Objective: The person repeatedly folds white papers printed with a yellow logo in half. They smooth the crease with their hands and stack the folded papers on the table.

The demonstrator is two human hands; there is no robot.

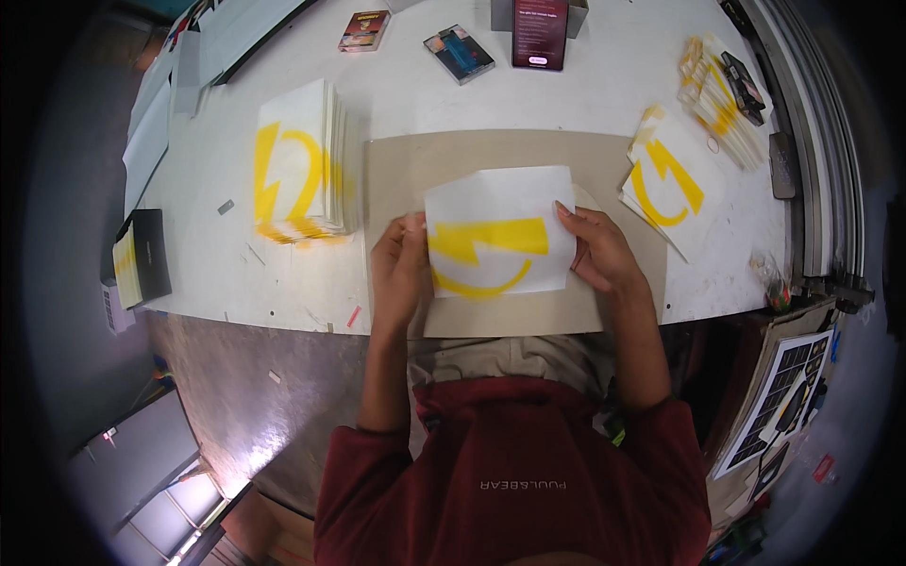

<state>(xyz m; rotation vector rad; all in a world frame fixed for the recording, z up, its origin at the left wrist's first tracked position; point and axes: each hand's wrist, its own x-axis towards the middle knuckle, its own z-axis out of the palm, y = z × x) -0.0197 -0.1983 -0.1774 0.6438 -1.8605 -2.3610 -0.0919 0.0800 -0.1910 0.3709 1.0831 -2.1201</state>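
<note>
Black holder [154,255] (head view): angular, at the desk's [217,283] left edge; yellow-edged sheets [126,269] stand in or against it, which I cannot tell.
Held sheet [500,229]: thin, white and paper-like, roughly square, with a yellow wedge and curved stroke; between both hands, above the board.
Left hand [398,269]: its fingers [413,224] are nearly closed, pinching the sheet's left edge.
Right hand [602,253]: thumb in front, other fingers behind, gripping the right edge with hardly any gap.
Board [519,149]: flat, smooth, beige-grey, on the white desk.
Tall stack [297,165]: many white sheets, yellow-smeared edges, left of the board.
Loose sheets [668,184]: yellow-marked, overlapping, by the board's right side.
Far-right pile [714,104]: fanned, yellow-stained; a black object [744,88] lies on it.
Phone [540,36]: upright rectangle against a grey block [574,21].
</note>
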